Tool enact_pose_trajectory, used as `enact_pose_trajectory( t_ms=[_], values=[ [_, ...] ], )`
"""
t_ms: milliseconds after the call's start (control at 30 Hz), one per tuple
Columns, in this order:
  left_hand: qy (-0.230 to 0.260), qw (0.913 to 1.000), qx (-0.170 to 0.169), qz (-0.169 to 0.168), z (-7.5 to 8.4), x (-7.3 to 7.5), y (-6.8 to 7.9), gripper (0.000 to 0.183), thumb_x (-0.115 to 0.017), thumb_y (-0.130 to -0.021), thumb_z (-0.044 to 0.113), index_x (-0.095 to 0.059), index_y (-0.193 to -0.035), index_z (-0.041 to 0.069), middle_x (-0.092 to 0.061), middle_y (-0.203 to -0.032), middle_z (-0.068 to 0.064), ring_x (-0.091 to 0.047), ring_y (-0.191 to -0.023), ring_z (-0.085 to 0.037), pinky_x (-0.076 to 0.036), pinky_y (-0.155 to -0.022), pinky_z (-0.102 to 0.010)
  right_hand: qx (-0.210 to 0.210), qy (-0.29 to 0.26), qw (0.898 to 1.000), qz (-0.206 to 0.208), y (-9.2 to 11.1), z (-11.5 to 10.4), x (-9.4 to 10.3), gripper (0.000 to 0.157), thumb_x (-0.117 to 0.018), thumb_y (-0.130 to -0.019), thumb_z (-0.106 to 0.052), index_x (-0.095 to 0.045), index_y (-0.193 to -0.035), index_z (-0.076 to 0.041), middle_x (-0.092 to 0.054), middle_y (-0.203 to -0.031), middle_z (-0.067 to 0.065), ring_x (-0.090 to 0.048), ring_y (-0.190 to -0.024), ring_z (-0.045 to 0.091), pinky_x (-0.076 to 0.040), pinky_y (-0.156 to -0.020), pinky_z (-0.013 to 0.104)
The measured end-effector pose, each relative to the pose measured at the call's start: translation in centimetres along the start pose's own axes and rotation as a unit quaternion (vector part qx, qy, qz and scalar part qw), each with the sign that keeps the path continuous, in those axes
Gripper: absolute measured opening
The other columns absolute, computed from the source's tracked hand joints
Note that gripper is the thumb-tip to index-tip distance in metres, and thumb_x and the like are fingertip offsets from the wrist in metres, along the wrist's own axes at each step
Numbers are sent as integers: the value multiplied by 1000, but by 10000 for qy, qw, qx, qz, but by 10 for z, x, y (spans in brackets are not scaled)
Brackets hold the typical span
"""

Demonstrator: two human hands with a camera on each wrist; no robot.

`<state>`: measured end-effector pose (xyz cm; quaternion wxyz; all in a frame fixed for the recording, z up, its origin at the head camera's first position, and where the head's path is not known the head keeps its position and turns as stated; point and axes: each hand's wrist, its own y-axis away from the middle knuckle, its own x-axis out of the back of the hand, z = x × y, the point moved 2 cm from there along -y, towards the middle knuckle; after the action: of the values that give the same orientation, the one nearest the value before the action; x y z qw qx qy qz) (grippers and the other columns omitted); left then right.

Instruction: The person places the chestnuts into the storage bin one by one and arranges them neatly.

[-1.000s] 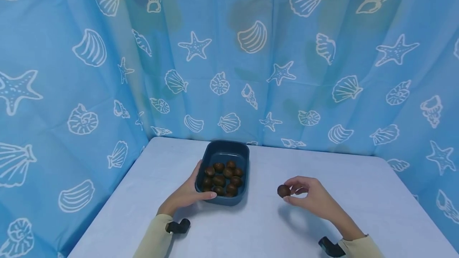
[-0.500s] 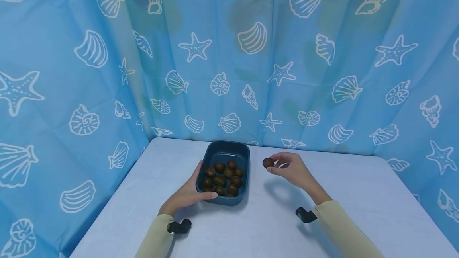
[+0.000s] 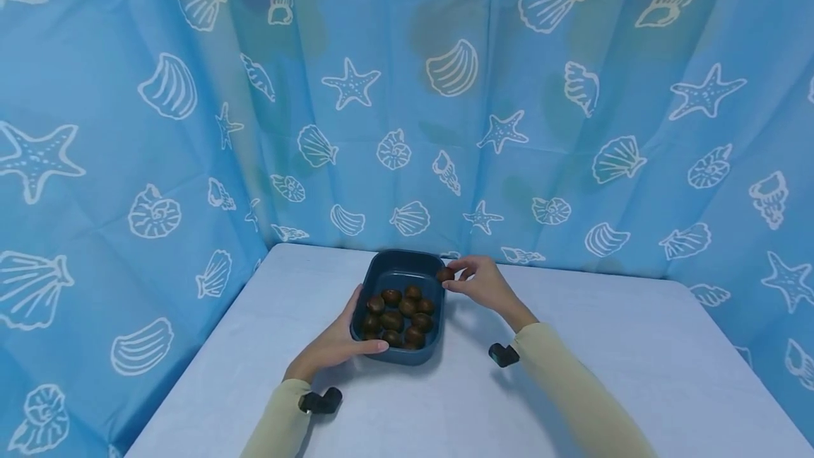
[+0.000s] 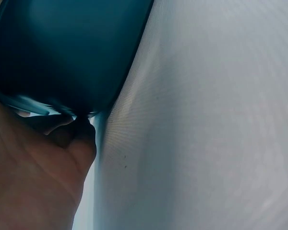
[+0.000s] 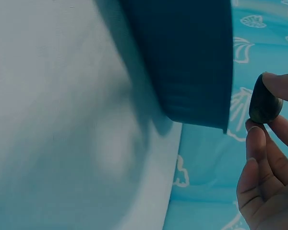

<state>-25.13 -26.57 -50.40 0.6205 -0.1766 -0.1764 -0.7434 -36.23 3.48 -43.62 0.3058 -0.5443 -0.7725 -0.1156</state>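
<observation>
A dark blue rectangular container [image 3: 396, 260] stands on the table, with several brown chestnuts [image 3: 392, 320] gathered in its middle and near part. My left hand [image 3: 340, 338] grips its near left corner, thumb along the near rim and fingers along the left side. In the left wrist view the container's wall [image 4: 72, 52] rises above that hand. My right hand [image 3: 485, 283] pinches one chestnut [image 3: 444, 274] between thumb and fingertips at the container's far right rim. In the right wrist view this chestnut [image 5: 265, 103] shows a rounded, dark side, held higher than the container's rim.
A white cloth covers the table [image 3: 572, 316]. Behind it and on the left hangs a blue curtain [image 3: 407, 90] printed with shells and starfish, close to the table's far edge. A small black camera sits at each wrist, one on the right [image 3: 504, 355].
My right hand has carried the chestnut left and away from me, from over the table at the right to the container's rim. The left hand stays on the container.
</observation>
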Motion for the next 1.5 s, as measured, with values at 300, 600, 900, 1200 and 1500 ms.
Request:
enact_pose_trajectory(
  t_ms=[300, 600, 900, 1200, 1500],
  values=[
    [33, 10000, 47, -22, -1, -1, 0, 128, -86, -78, 53, 3, -167, 32, -9, -177, -2, -17, -162, -38, -21, -123, -73, -85, 277, 9996, -25, -18, 3, -19, 38, -82, -88, -25, -76, -120, -7, -77, -115, 9, -63, -91, 21, -54, -73, 27],
    [-75, 9999, 155, 8, 2, 0, 0, 128, -85, -78, 56, 3, -167, 32, -9, -177, -2, -17, -162, -39, -21, -123, -73, -174, 788, 9965, -222, -28, -5, -30, 34, -83, -88, -22, -76, -117, -7, -75, -119, 8, -64, -99, 22, -59, -85, 37],
    [-51, 9998, 203, -2, 2, 1, 1, 127, -85, -78, 56, 3, -167, 34, -10, -177, -3, -17, -161, -40, -21, -123, -73, -297, 1638, 9838, -664, -30, -16, -40, 33, -82, -87, -16, -74, -117, -5, -73, -116, 10, -68, -108, 25, -60, -95, 44],
    [53, 10000, 4, -77, -2, 0, 0, 126, -85, -80, 53, 4, -167, 35, -7, -177, 1, -16, -162, -37, -20, -124, -72, -338, 2354, 9665, -970, -33, -17, -48, 33, -81, -89, -17, -74, -119, -5, -74, -112, 9, -68, -96, 21, -60, -89, 42],
    [60, 10000, -18, -54, 0, 4, -1, 126, -85, -80, 53, 4, -167, 35, -8, -177, 2, -16, -162, -36, -19, -124, -72, -348, 2608, 9590, -1055, -37, -22, -49, 30, -77, -92, -15, -73, -119, -3, -75, -114, 11, -71, -99, 22, -61, -91, 44]
  ],
)
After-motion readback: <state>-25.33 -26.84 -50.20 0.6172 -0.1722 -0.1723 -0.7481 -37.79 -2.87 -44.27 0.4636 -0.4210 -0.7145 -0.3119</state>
